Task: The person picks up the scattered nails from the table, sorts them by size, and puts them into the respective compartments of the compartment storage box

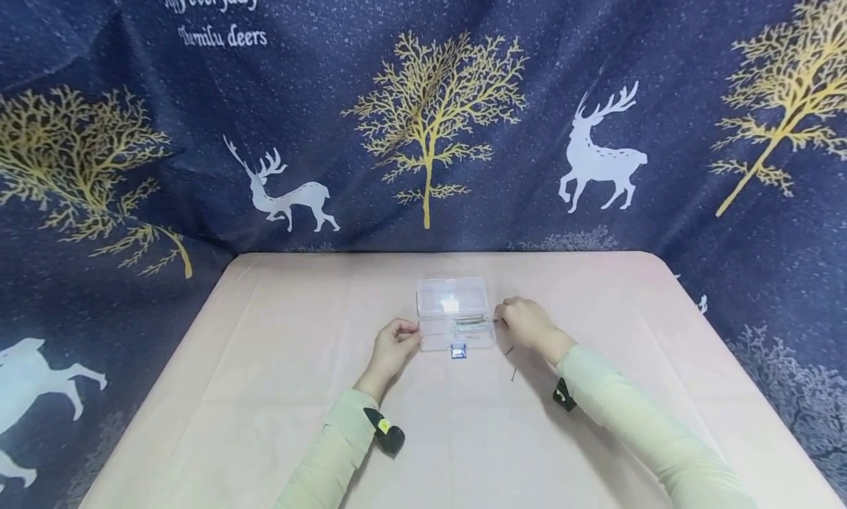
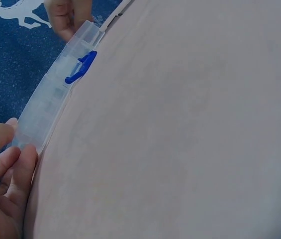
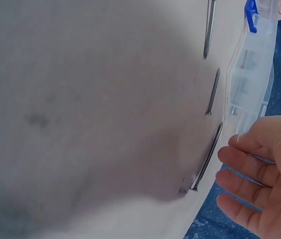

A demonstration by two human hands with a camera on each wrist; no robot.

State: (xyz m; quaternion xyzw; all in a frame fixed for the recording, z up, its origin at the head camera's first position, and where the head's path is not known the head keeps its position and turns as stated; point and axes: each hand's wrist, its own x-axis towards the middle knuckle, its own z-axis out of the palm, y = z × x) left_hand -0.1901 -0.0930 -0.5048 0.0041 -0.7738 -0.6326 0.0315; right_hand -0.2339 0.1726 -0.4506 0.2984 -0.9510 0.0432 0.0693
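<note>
A clear plastic compartment box [image 1: 437, 341] stands on the table with its lid [image 1: 437, 292] raised at the back. Its blue latch [image 1: 459, 351] faces the front. Thin metal pieces [image 1: 470, 320] lie in a right-hand compartment. My left hand [image 1: 393, 347] pinches the box's left end between thumb and fingers. At the other end, my right hand [image 1: 527, 324] has its fingers bent and its fingertips at the box's corner, pinching the edge. Beside the right hand, several nails lie loose on the cloth: one long nail [image 3: 208, 157], a shorter nail [image 3: 213, 92] and another nail [image 3: 209, 30].
A pale pink cloth [image 1: 298, 332] covers the table. Behind its far edge hangs a dark blue curtain [image 1: 370, 126] printed with deer and gold trees. Black straps with small devices [image 1: 389, 435] sit at both wrists, over pale green sleeves [image 1: 337, 443].
</note>
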